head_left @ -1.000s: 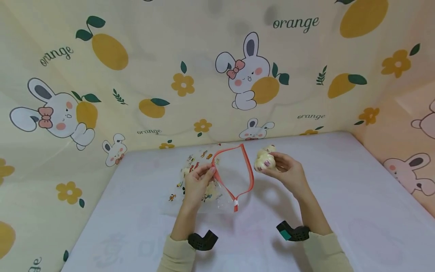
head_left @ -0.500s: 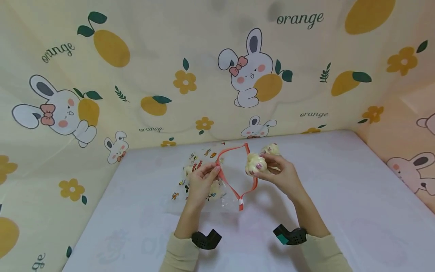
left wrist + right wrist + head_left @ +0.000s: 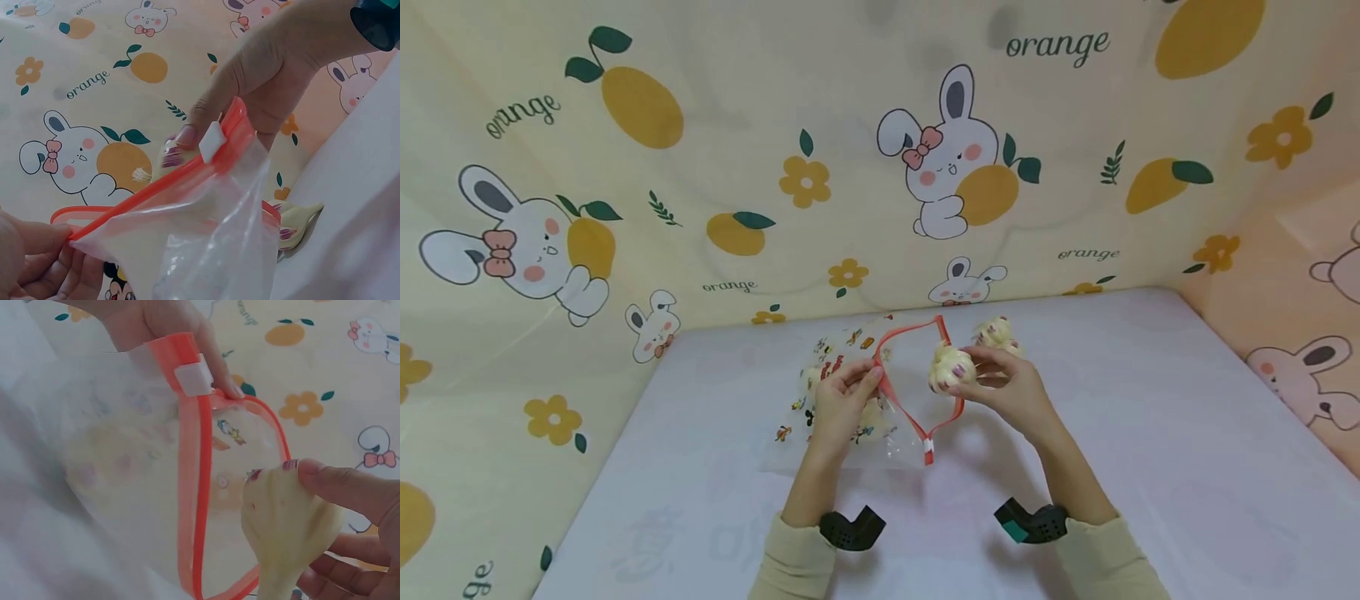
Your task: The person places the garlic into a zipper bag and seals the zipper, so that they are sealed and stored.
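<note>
My left hand (image 3: 842, 408) pinches the red zip edge of a clear slider bag (image 3: 835, 458) printed with small cartoon figures. The bag's mouth gapes toward the right, its white slider (image 3: 212, 142) at the near end. Pale shapes with purple patches show dimly through the plastic. My right hand (image 3: 1018, 396) holds a cream garlic bulb (image 3: 951, 369) with purple marks, thumb on one side and fingers on the other. In the right wrist view, the held garlic bulb (image 3: 284, 519) is just outside the bag's mouth, stem end down.
Another garlic bulb (image 3: 996, 332) lies behind my right hand on the white table (image 3: 700, 500). A patterned cloth wall (image 3: 850, 125) with rabbits and oranges rises at the back and sides. Black cameras are strapped to both wrists.
My right hand has moved left with the garlic bulb, from beside the bag to its opening. The other garlic bulb behind has come into view. My left hand stays on the zip edge.
</note>
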Demonstrator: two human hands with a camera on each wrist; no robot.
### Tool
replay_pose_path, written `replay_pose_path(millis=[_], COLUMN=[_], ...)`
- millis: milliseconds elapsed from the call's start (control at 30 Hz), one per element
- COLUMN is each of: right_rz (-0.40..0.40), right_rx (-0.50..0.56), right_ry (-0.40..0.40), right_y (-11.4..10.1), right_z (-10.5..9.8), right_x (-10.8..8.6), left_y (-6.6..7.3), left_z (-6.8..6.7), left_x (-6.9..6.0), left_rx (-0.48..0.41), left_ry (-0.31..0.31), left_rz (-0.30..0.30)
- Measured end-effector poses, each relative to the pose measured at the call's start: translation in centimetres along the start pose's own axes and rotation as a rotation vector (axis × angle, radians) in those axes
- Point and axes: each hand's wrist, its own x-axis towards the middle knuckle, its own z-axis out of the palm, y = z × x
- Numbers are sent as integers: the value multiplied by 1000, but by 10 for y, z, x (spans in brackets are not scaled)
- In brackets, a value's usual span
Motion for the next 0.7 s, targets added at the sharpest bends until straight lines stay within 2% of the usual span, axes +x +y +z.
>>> replay_pose_path(millis=[200,367,467,700], right_rz=[43,75,102,147], right_rx=[4,-20,-32,-19], right_ry=[-16,-1,1,8], right_y=[0,0,1,3], right_z=[5,10,13,17], right_x=[0,1,1,3], left_y=[1,0,-2,-1], left_z=[-2,-3,-3,1], left_x=[1,-1,-1,0], left_rx=[-3,-31,-41,-25], left_ry=[-6,-33,-40,-3], left_rz=[0,68,82,-3])
